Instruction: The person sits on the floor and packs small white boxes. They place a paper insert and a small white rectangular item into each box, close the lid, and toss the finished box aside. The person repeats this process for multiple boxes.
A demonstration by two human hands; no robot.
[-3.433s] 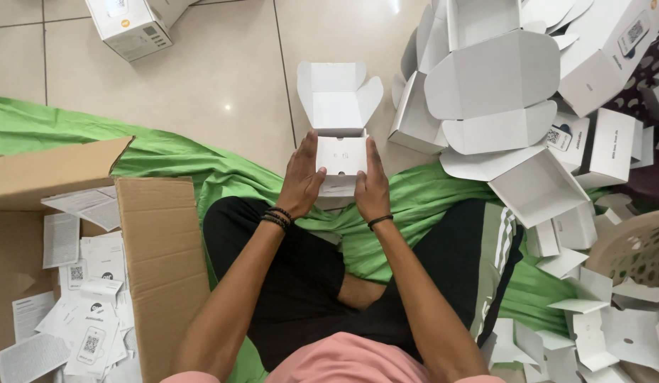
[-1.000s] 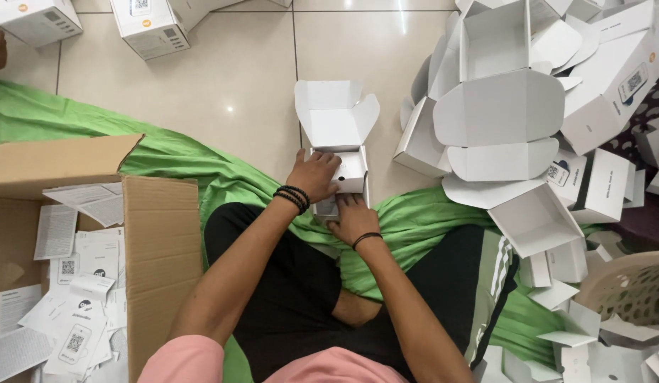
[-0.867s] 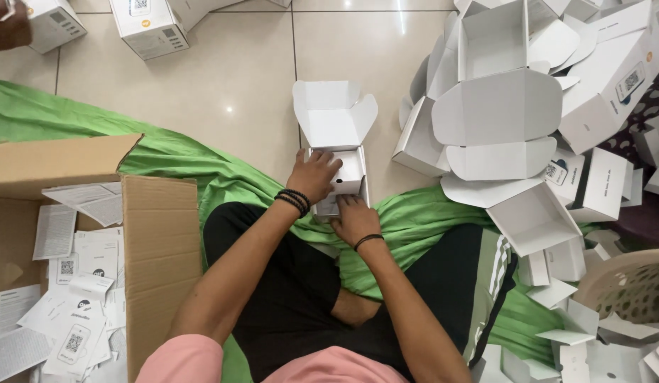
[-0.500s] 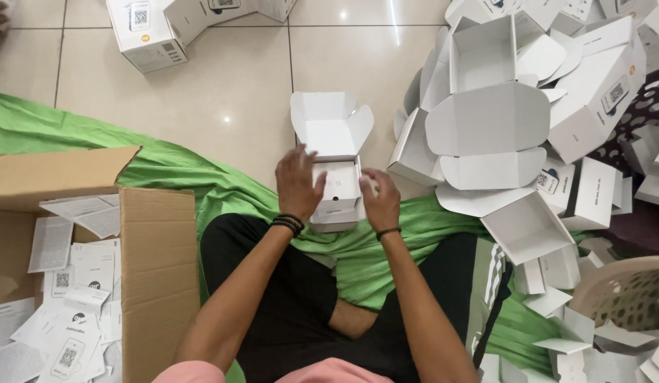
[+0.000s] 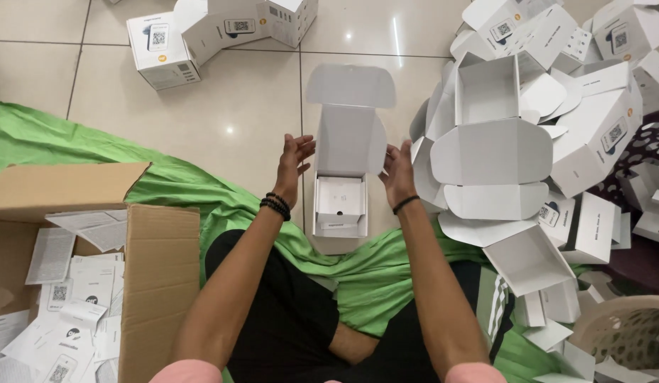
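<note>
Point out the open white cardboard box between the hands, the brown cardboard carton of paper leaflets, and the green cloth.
Open white cardboard box (image 5: 341,201), head view, on its inner tray.
Brown cardboard carton (image 5: 159,284), head view, on its front flap.
Green cloth (image 5: 52,138), head view, on its left spread.

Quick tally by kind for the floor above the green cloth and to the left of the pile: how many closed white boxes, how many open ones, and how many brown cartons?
Closed white boxes, top left: 3
Open white box between the left hand and right hand: 1
Brown carton holding paper leaflets: 1
Total: 5
</note>
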